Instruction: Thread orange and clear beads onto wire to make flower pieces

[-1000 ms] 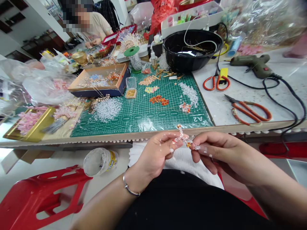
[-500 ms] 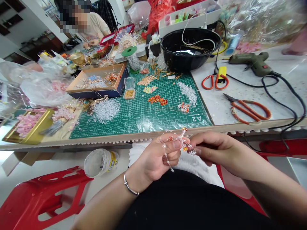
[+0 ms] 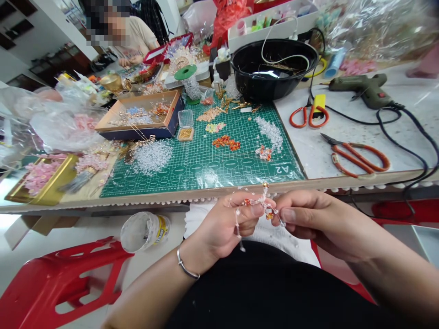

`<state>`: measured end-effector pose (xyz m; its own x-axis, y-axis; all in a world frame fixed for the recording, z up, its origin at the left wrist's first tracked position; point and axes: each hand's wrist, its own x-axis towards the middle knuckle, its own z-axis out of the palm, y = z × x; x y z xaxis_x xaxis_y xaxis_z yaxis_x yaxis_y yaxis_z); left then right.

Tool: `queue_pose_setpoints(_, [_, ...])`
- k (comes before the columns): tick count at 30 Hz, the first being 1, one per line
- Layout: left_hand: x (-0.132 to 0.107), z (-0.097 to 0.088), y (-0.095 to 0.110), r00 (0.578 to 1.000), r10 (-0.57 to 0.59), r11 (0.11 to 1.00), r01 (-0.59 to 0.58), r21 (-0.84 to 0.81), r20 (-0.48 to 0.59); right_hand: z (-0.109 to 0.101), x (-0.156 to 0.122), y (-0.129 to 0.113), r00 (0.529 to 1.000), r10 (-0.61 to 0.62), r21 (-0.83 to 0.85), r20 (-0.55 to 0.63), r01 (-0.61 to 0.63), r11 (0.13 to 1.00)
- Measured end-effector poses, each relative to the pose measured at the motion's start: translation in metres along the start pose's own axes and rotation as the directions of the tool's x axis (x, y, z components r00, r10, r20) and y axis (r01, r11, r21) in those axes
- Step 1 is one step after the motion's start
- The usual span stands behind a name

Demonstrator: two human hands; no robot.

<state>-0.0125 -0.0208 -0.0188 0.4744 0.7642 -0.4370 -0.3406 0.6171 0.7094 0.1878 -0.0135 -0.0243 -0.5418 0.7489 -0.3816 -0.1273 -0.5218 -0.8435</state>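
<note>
My left hand (image 3: 228, 226) and my right hand (image 3: 310, 219) meet over my lap, just below the table's front edge. Between them they pinch a small beaded wire piece (image 3: 262, 203) with clear and orange beads; a strand of clear beads dangles under my left fingers. A silver bangle circles my left wrist. Ahead on the green cutting mat (image 3: 206, 157) lie a heap of clear beads (image 3: 152, 156), orange beads (image 3: 226, 143) and a small orange-and-clear cluster (image 3: 264, 153).
Two orange-handled scissors (image 3: 356, 157) and a glue gun (image 3: 363, 89) with its black cord lie at right. A black bowl (image 3: 274, 66), a brown tray (image 3: 140, 114), a gold tray (image 3: 41, 180), a plastic jar (image 3: 144, 230) and a red stool (image 3: 58, 283) surround me. Another person sits at far left.
My hands have drawn closer together and turned the beaded piece; a clear bead strand now hangs from my left fingers. The view shifted slightly.
</note>
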Motion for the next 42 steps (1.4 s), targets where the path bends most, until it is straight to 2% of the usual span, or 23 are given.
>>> queue_pose_setpoints(6, [0.000, -0.003, -0.002, 0.995, -0.046, 0.999, 0.047, -0.007, 0.085, -0.001, 0.005, 0.004, 0.992, 0.046, -0.074, 0.121, -0.037, 0.997])
queue_pose_setpoints(10, [-0.001, 0.000, -0.005, 0.996, -0.035, 0.999, 0.035, 0.005, 0.077, 0.000, 0.009, 0.008, 0.994, -0.004, -0.160, 0.106, 0.021, 0.987])
queue_pose_setpoints(15, [-0.001, 0.003, -0.008, 0.995, 0.102, 0.992, -0.104, 0.069, 0.019, 0.004, 0.011, 0.019, 0.993, 0.000, -0.206, 0.122, 0.026, 0.978])
queue_pose_setpoints(19, [-0.002, 0.002, -0.007, 0.984, 0.162, 0.982, -0.168, 0.086, 0.069, 0.006, 0.009, 0.030, 0.993, 0.019, -0.235, 0.115, 0.008, 0.972])
queue_pose_setpoints(25, [-0.005, -0.005, -0.001, 0.943, 0.319, 0.897, -0.333, 0.289, 0.096, 0.003, 0.007, 0.035, 0.995, 0.050, -0.314, 0.082, -0.022, 0.949])
queue_pose_setpoints(29, [-0.008, -0.007, -0.001, 0.971, 0.196, 0.944, -0.224, 0.241, 0.134, 0.000, 0.004, 0.030, 0.997, 0.047, -0.377, 0.059, -0.021, 0.926])
queue_pose_setpoints(34, [-0.009, -0.009, 0.000, 0.986, 0.154, 0.929, -0.168, 0.330, 0.070, 0.004, 0.006, 0.031, 0.998, 0.028, -0.459, 0.063, 0.004, 0.889])
queue_pose_setpoints(38, [-0.010, -0.011, 0.001, 0.977, 0.212, 0.861, -0.202, 0.467, 0.030, 0.001, 0.008, 0.030, 0.998, -0.063, -0.524, -0.003, 0.052, 0.850])
queue_pose_setpoints(42, [-0.011, -0.009, 0.001, 0.982, 0.185, 0.902, -0.181, 0.391, 0.028, -0.011, 0.007, 0.017, 0.952, -0.280, -0.516, -0.128, 0.177, 0.838])
